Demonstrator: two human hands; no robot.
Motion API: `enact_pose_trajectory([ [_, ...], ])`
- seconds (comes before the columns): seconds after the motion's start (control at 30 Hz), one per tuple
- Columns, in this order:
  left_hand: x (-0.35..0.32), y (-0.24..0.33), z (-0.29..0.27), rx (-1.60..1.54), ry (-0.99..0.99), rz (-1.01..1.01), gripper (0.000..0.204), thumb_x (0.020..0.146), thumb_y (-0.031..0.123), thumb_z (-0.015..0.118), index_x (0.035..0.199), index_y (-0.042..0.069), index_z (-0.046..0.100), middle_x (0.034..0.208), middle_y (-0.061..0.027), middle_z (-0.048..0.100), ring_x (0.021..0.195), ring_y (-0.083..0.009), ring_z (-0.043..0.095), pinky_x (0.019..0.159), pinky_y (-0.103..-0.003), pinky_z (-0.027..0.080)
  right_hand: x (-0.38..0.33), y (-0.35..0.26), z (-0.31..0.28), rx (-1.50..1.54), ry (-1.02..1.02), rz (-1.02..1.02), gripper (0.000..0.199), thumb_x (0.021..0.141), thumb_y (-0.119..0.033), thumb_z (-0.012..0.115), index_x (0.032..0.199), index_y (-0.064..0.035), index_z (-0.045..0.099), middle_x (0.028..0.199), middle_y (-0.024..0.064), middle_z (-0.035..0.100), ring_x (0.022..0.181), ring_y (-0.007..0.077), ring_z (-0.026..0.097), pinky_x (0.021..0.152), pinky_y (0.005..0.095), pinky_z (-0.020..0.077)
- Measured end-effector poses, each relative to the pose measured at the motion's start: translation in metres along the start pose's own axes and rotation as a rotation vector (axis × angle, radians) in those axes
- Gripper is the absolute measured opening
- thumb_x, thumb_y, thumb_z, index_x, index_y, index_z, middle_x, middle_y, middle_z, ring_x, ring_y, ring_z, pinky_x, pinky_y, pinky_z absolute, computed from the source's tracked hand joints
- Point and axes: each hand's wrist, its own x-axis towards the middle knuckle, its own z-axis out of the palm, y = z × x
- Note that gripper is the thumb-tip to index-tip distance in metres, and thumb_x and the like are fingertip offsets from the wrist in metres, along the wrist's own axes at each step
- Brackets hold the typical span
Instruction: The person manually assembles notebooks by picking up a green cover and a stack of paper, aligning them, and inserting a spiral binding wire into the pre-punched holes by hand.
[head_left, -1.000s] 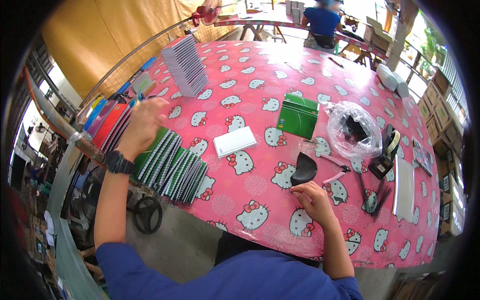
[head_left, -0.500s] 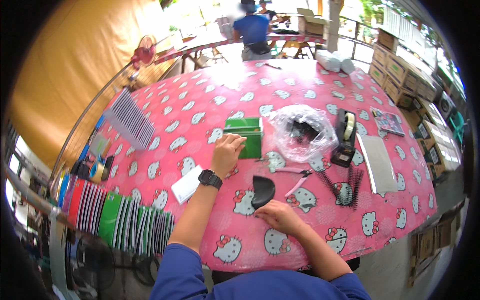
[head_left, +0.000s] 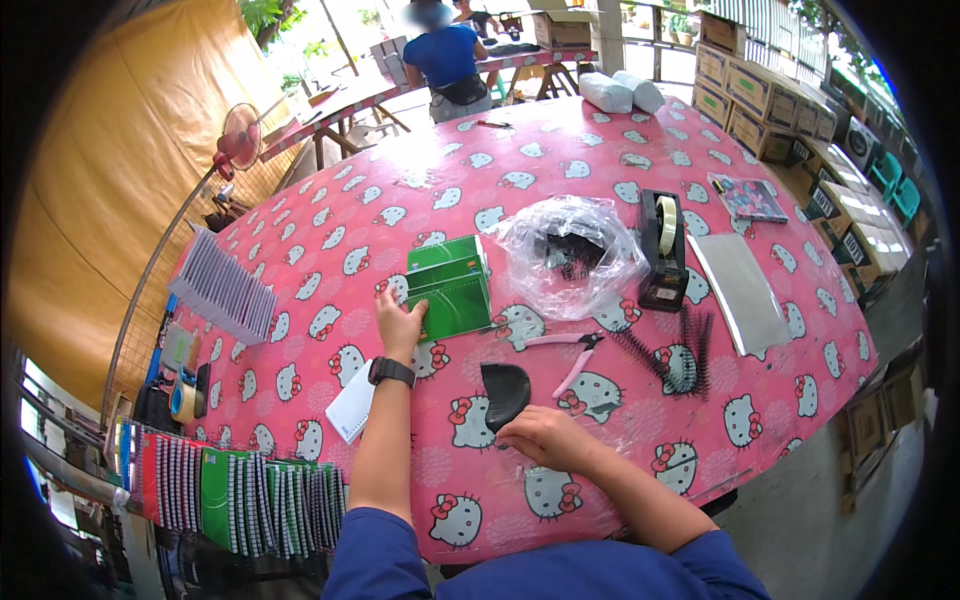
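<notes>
My left hand (head_left: 400,325) grips the left edge of a green notebook (head_left: 455,308), its thumb on the cover and its fingers at the side. Another green cover (head_left: 440,252) shows just behind that notebook. In my right hand (head_left: 545,438), pinched between thumb and fingertips, is the lower end of a black half-moon-shaped piece (head_left: 508,392). Pink-handled cutting pliers (head_left: 572,362) lie just beyond it. A small white spiral pad (head_left: 350,402) rests beside my left wrist.
A clear plastic bag with black contents (head_left: 575,255), a tape dispenser (head_left: 662,250), black spiral coils (head_left: 680,358) and a clear-covered pad (head_left: 740,292) lie to the right. Rows of spiral notebooks (head_left: 250,500) and a white stack (head_left: 225,290) stand left. A person (head_left: 445,60) is beyond the table.
The green notebook now lies flatter and turned, with more of its cover showing; my left hand has shifted to its left edge. My right hand still pinches the black piece. The view has shifted.
</notes>
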Motion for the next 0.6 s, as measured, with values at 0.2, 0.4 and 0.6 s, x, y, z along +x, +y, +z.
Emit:
enact_pose_trajectory([
  [0.2, -0.008, -0.001, -0.031, -0.139, -0.118, -0.21, 0.034, 0.073, 0.02, 0.079, 0.092, -0.003, 0.064, 0.076, -0.0088, 0.067, 0.065, -0.0137, 0.064, 0.054, -0.027, 0.05, -0.001, 0.005, 0.0, -0.024, 0.002, 0.003, 0.012, 0.081, -0.013, 0.064, 0.089, -0.0043, 0.065, 0.085, 0.0097, 0.065, 0.084, 0.0288, 0.062, 0.074, 0.0389, 0.0493],
  [0.4, -0.066, 0.037, -0.112, -0.698, -0.236, -0.026, 0.022, 0.078, 0.001, 0.072, 0.093, 0.003, 0.055, 0.079, -0.0038, 0.061, 0.068, -0.0093, 0.058, 0.059, -0.025, 0.05, 0.004, -0.017, -0.022, -0.013, 0.377, 0.131, 0.034, 0.077, -0.009, 0.071, 0.109, -0.0032, 0.06, 0.099, 0.0134, 0.062, 0.083, 0.0256, 0.061, 0.076, 0.0357, 0.049],
  [0.6, -0.189, 0.058, -0.151, -0.694, -0.441, -0.005, 0.025, 0.077, -0.004, 0.067, 0.098, 0.004, 0.057, 0.091, -0.0085, 0.066, 0.079, -0.0162, 0.063, 0.076, -0.033, 0.053, -0.034, -0.024, -0.005, 0.068, 0.196, 0.162, 0.024, 0.075, -0.007, 0.071, 0.097, -0.0035, 0.063, 0.089, 0.0108, 0.062, 0.084, 0.0262, 0.06, 0.072, 0.0349, 0.0485],
])
